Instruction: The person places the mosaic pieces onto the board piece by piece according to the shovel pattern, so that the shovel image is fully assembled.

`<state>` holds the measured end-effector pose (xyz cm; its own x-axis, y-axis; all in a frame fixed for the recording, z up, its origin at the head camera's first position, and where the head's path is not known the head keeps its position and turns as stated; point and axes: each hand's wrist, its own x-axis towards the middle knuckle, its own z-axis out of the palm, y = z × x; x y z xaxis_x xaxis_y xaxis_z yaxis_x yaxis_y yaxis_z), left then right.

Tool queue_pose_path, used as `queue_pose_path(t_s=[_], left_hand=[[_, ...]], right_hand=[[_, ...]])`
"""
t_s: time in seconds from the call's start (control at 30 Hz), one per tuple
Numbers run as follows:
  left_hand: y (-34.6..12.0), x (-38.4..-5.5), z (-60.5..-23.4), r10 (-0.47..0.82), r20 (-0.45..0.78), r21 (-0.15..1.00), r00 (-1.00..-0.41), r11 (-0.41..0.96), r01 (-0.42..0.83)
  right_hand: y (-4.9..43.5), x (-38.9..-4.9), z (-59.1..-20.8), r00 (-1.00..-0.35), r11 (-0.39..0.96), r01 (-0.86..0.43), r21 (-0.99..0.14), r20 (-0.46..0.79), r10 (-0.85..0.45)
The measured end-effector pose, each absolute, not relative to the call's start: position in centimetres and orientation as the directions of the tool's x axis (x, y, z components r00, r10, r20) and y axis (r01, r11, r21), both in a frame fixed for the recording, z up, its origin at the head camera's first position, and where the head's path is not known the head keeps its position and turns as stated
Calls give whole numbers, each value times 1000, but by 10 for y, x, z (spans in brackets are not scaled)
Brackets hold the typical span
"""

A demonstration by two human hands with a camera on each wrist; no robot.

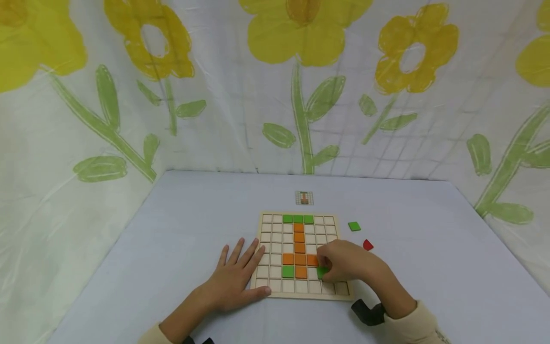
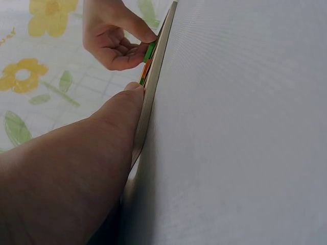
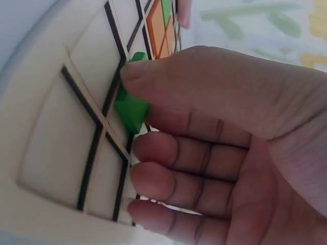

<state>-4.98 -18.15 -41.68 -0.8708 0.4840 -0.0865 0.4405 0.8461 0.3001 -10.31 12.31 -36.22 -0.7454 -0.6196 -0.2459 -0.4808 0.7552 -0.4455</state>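
A wooden grid board [image 1: 276,286] lies on the table, with orange square tiles [image 1: 299,247] in a column and a short cross row. Green square tiles [image 1: 298,219] fill three cells of its top row, and one green tile [image 1: 288,272] sits lower left. My right hand [image 1: 350,260] pinches another green tile [image 3: 134,104] between thumb and curled index finger, at a cell right of the lower orange tile. My left hand [image 1: 234,282] rests spread at the board's left edge, its thumb on the front rim, as the left wrist view also shows.
A loose green tile [image 1: 354,226] and a red rounded piece [image 1: 367,245] lie right of the board. Behind it is a small pattern card [image 1: 304,198] showing a similar design. A white curtain [image 1: 232,119] with painted yellow flowers hangs beyond the table.
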Motion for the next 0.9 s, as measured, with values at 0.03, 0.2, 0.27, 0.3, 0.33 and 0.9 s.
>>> queue_pose_path(t_s=[0.03,0.2,0.27,0.3,0.33,0.9], left_hand=[[-182,-50,-416,484,-87,305,-871,845,439],[-183,-49,-414,482,-86,304,-872,846,438],[-183,-48,-414,481,-86,296,-872,848,439],[-183,-48,-414,481,-87,298,-872,848,438],[-183,-48,-414,480,-88,297,-873,849,437],[-181,-48,-415,489,-78,306,-869,841,446]], right_hand=[[122,-103,-362,-744,752,-485,-447,-242,-623],[116,-103,-364,-740,733,-502,-460,-210,-639],[114,-103,-366,-732,719,-520,-461,-193,-653],[113,-103,-367,-726,710,-532,-461,-182,-663],[112,-103,-367,-720,700,-545,-462,-171,-673],[180,-138,-367,-897,830,-427,-358,50,-440]])
